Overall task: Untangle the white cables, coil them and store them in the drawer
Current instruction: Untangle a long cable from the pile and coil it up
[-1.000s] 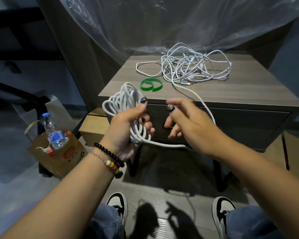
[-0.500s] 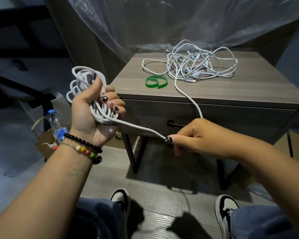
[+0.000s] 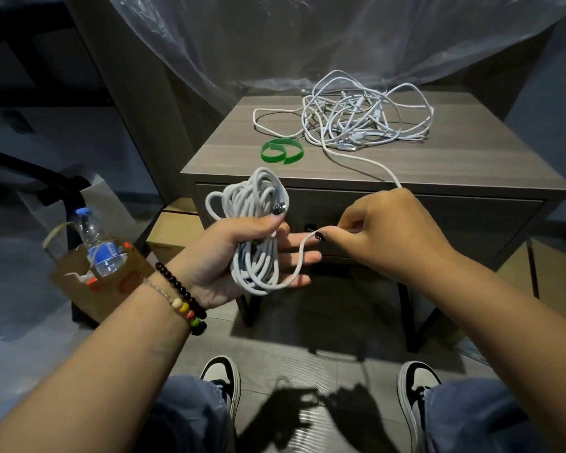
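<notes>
Coil of white cable (image 3: 254, 230): lying across the palm of the left hand (image 3: 239, 256), thumb clamped over it. Free strand (image 3: 356, 160): pinched by right hand (image 3: 383, 233) (nearer), running up and away to the tangle (image 3: 363, 116) on the nightstand (image 3: 471, 165), drawer shut.

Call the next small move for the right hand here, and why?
Probably lay the pinched strand across the left palm as one more loop. The left hand holds the coil under its thumb with fingers extended, the right hand pinches the cable beside those fingers, and the strand runs on to the tangled pile on the nightstand.
</notes>
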Demonstrator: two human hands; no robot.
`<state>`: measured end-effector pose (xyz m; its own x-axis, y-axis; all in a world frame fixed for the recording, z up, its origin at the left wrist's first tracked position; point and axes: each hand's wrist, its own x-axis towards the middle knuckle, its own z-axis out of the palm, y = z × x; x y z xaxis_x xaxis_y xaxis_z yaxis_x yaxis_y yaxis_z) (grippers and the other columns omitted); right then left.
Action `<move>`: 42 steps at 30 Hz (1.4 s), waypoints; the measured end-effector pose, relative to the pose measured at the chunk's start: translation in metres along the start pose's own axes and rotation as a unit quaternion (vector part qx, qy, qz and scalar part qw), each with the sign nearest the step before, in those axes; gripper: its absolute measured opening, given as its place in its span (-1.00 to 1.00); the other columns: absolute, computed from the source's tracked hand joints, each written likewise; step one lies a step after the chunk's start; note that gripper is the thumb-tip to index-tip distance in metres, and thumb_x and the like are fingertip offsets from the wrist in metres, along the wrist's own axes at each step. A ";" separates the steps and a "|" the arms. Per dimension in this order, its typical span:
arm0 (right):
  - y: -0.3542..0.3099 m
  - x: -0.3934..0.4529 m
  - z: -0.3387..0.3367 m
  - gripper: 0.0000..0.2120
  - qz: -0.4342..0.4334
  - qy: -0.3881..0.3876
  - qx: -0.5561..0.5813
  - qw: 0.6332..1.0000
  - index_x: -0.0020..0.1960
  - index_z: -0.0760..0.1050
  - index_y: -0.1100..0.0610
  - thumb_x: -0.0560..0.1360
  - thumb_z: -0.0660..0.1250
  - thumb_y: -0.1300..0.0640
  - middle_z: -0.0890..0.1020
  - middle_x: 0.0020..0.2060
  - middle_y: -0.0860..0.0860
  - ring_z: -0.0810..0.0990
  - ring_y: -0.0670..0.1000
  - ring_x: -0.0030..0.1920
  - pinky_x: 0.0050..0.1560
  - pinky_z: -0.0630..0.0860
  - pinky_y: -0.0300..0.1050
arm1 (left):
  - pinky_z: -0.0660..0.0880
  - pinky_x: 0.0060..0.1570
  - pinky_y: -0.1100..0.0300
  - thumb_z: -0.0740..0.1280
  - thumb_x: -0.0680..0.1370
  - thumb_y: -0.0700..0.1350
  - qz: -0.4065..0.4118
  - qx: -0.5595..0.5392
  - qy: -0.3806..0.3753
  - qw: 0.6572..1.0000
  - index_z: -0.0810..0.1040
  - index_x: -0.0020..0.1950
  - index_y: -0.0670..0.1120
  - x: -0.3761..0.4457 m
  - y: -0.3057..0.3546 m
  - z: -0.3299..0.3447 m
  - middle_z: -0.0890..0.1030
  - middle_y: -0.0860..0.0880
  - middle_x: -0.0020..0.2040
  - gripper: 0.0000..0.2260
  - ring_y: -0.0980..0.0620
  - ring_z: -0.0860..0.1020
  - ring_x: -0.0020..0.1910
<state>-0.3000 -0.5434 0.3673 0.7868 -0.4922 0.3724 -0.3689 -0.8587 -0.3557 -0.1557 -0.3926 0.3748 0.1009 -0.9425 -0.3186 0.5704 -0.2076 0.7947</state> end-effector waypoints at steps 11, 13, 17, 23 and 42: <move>0.003 -0.003 0.009 -0.68 -0.054 0.074 -0.030 0.995 -0.28 0.63 0.09 0.45 0.38 -0.14 0.65 -0.32 0.04 0.59 0.15 -0.22 -0.27 0.44 -0.09 | 0.58 -0.39 0.16 0.31 0.43 -0.10 0.013 -0.009 0.068 0.998 0.49 -0.10 -0.14 0.009 -0.011 0.010 0.54 -0.09 -0.31 -0.87 0.04 0.56 -0.42; 0.003 -0.003 0.009 -0.67 -0.062 0.075 -0.026 0.995 -0.29 0.63 0.09 0.45 0.37 -0.15 0.64 -0.33 0.04 0.59 0.15 -0.23 -0.28 0.45 -0.08 | 0.55 -0.41 0.18 0.30 0.45 -0.12 0.009 -0.007 0.056 0.998 0.47 -0.01 -0.12 0.010 -0.011 0.009 0.48 -0.08 -0.33 -0.84 0.04 0.52 -0.44; 0.006 -0.002 0.008 -0.68 -0.076 0.066 -0.014 0.995 -0.26 0.64 0.08 0.44 0.37 -0.17 0.65 -0.32 0.02 0.60 0.12 -0.22 -0.26 0.49 -0.05 | 0.54 -0.42 0.19 0.34 0.43 -0.19 -0.002 0.043 0.050 0.998 0.56 0.01 -0.20 0.010 -0.014 0.006 0.44 -0.07 -0.37 -0.82 0.06 0.50 -0.46; 0.017 0.005 0.003 -0.56 -0.134 0.064 -0.001 0.989 -0.27 0.62 0.07 0.41 0.23 -0.28 0.61 -0.37 -0.03 0.57 0.07 -0.31 -0.27 0.49 -0.06 | 0.50 -0.45 0.24 0.35 0.34 -0.19 -0.021 0.123 0.077 0.989 0.52 -0.20 -0.20 0.009 -0.009 0.007 0.44 -0.09 -0.41 -0.89 0.05 0.47 -0.48; 0.045 0.093 -0.023 -0.94 -0.146 0.240 -0.002 0.960 -0.21 0.62 0.20 0.41 0.39 0.23 0.62 -0.33 0.06 0.56 0.05 -0.31 -0.23 0.44 -0.13 | 0.41 -0.56 0.26 0.29 0.51 -0.22 0.142 0.044 0.186 0.971 0.43 -0.23 -0.16 0.007 0.039 -0.021 0.36 -0.07 -0.45 -0.87 0.05 0.38 -0.53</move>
<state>-0.2545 -0.6311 0.4057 0.5389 -0.2379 0.8081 -0.1701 -0.9703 -0.1722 -0.1160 -0.4022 0.3924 0.5398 -0.8093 -0.2318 0.4062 0.0092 0.9137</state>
